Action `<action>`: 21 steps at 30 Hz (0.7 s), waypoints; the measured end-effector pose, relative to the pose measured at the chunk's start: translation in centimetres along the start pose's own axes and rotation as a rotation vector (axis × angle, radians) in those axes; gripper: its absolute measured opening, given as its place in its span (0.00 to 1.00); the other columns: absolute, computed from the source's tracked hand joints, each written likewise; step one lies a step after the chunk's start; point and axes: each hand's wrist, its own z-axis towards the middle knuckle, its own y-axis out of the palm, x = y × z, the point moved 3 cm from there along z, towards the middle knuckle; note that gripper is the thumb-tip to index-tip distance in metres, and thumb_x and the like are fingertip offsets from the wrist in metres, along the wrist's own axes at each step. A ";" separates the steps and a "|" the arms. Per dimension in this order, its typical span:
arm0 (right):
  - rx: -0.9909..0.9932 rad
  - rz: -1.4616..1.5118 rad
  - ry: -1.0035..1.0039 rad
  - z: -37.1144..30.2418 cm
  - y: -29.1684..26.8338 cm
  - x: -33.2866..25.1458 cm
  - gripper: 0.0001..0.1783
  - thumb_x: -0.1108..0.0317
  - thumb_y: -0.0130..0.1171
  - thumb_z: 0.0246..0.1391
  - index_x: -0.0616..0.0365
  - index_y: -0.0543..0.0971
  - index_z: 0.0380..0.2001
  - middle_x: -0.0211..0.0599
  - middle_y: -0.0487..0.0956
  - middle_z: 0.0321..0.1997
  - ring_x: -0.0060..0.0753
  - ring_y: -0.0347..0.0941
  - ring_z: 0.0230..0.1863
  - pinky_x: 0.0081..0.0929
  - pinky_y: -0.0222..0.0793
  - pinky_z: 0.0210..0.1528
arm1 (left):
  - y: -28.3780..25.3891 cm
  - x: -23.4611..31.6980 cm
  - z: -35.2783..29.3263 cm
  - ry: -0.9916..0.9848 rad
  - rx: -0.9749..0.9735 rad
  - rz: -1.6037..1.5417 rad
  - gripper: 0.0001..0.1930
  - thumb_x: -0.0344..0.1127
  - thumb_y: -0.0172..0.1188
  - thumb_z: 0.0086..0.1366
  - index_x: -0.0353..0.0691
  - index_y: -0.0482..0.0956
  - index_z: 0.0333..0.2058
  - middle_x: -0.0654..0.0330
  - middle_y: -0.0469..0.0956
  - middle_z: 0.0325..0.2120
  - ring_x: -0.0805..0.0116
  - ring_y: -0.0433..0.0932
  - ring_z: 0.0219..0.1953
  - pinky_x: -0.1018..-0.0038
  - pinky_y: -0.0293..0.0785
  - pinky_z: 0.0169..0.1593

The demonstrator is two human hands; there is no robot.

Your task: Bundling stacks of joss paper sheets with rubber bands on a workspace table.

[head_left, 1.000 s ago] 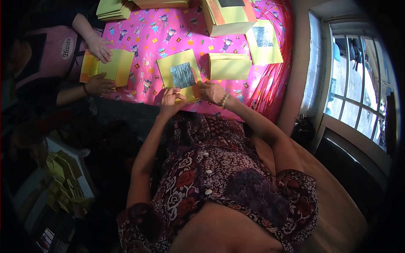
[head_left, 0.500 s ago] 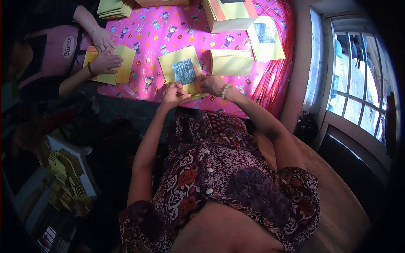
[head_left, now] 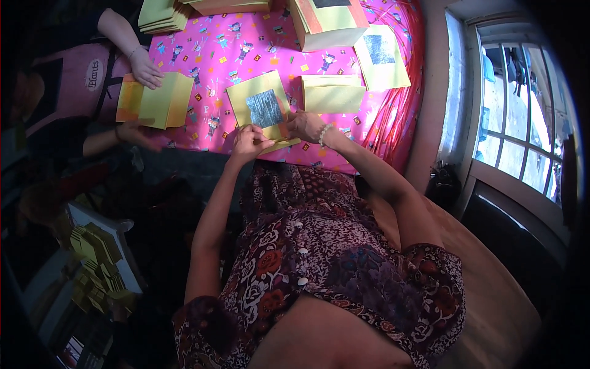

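Both hands — left hand (head_left: pixel 248 140) | right hand (head_left: pixel 302 126) — seemingly pinching square yellow paper (head_left: pixel 263 111)

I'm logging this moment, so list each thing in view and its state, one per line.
Yellow envelope with grey patch: flat on the pink cloth, near edge gripped.
Left hand: pinching the envelope's edge.
Right hand: holding its corner.
Folded envelope: lying closed.
Co-worker's envelope: held open.

Pink patterned tablecloth (head_left: pixel 215 67), window (head_left: pixel 522 123), yellow paper stack (head_left: pixel 161 13).
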 end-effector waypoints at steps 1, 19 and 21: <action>0.008 -0.015 -0.018 0.1 0.0 0.0 0.10 0.58 0.61 0.47 0.52 0.80 0.24 0.31 0.77 0.38 0.36 0.73 0.43 0.33 0.70 0.46 | -0.2 0.1 0.1 0.004 0.000 -0.001 0.13 0.47 0.72 0.45 0.44 0.85 0.23 0.62 0.77 0.33 0.66 0.76 0.41 0.70 0.72 0.45; 0.002 -0.024 0.148 0.1 1.0 0.2 0.15 0.52 0.65 0.37 0.51 0.81 0.25 0.36 0.80 0.29 0.43 0.78 0.33 0.39 0.75 0.33 | -0.1 1.8 -0.8 0.183 -0.069 0.005 0.15 0.40 0.70 0.46 0.43 0.78 0.32 0.56 0.71 0.38 0.56 0.70 0.46 0.63 0.65 0.51; 0.028 -0.045 0.137 0.2 1.8 0.8 0.16 0.52 0.64 0.38 0.52 0.81 0.26 0.38 0.80 0.28 0.43 0.78 0.32 0.39 0.74 0.34 | -0.1 0.8 -0.7 0.152 -0.060 -0.019 0.12 0.38 0.66 0.51 0.40 0.77 0.32 0.55 0.71 0.38 0.55 0.70 0.46 0.62 0.66 0.51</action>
